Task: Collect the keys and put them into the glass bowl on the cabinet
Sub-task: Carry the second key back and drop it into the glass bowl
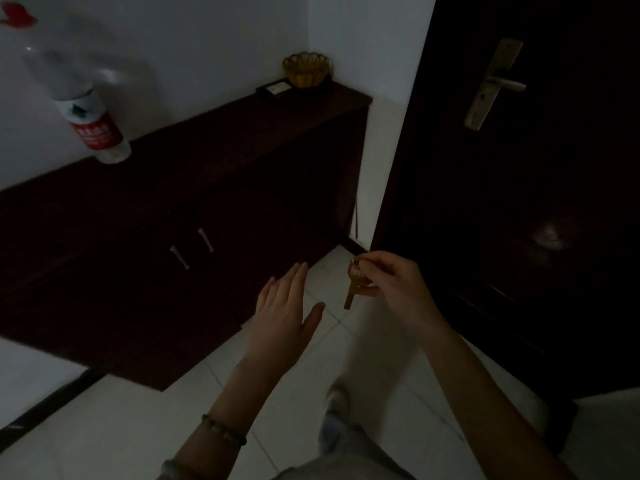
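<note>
The right hand [394,285] pinches the keys [355,284], which hang over the floor. The left hand [284,306] is spread, empty. Keys seem collected; next, carry them to the bowl [306,69] at 12 o'clock on the cabinet [207,161].

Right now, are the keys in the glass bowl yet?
Not yet: the keys hang from the right hand, away from the glass bowl.
</note>
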A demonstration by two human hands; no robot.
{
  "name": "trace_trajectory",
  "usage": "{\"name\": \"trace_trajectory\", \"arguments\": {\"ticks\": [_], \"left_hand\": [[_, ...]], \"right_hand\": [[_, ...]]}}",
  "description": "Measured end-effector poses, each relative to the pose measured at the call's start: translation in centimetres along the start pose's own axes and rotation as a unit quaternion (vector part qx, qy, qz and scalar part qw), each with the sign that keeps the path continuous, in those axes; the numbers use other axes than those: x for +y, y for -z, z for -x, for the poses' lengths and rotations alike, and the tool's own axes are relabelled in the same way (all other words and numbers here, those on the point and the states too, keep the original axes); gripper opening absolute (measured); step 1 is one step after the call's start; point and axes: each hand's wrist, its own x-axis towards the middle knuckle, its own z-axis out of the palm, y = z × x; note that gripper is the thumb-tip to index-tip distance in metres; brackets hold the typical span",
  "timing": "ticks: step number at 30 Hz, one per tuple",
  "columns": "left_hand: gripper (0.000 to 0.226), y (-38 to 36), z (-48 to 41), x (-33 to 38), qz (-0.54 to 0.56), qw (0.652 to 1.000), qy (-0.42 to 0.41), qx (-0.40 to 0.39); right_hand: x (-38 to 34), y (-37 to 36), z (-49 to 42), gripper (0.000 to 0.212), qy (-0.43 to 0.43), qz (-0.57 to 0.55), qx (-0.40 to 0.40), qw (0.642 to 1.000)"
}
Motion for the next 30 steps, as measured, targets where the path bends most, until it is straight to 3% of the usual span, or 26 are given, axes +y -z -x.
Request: {"name": "trace_trajectory", "arguments": {"ticks": [20, 27, 30], "left_hand": [[0.064, -4.5, -33.9, -6.3, 0.008, 0.999, -0.004, 0.033], [0.063, -3.8, -49.0, -10.7, -0.001, 0.998, -0.034, 0.049], [0.064, -3.2, -55.0, -12.6, -0.009, 0.997, -0.045, 0.066]], "right_hand": [[-3.2, 4.0, -33.6, 0.017, 0.012, 0.002, 0.004, 1.000], [-6.1, 3.0, -47.5, 0.035, 0.029, -0.005, 0.010, 1.000], [-7.5, 2.6, -53.4, 0.032, 0.041, 0.002, 0.015, 0.999]]}}
